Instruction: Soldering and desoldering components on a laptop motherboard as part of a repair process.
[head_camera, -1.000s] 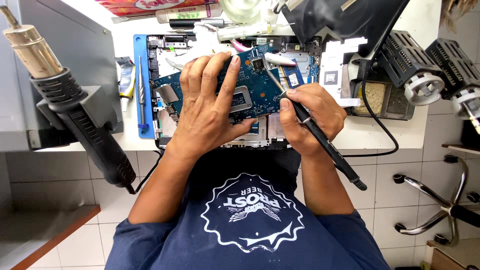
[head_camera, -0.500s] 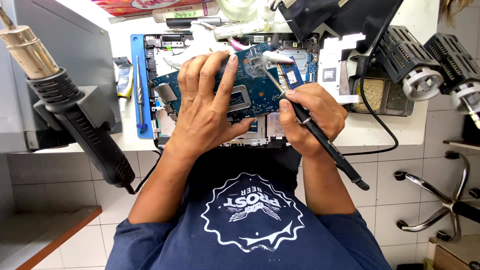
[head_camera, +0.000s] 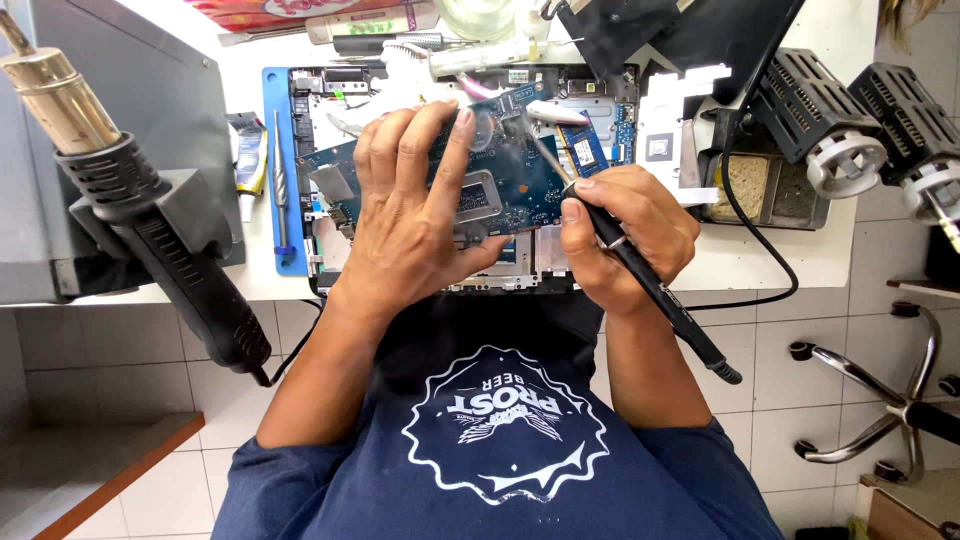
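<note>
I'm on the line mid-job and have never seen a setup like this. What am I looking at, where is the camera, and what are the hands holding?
There is one view, from a camera on the person's head, looking down at their own two hands over a white bench. The left hand lies flat on a blue circuit board, fingers spread, pressing it onto an opened laptop shell. The right hand grips a black soldering iron like a pen, its tip on the board, with a wisp of smoke there. A hot-air gun hangs in a holder at left. A blue mat with a screwdriver lies beside the board, and a sponge tray sits to the right.
</note>
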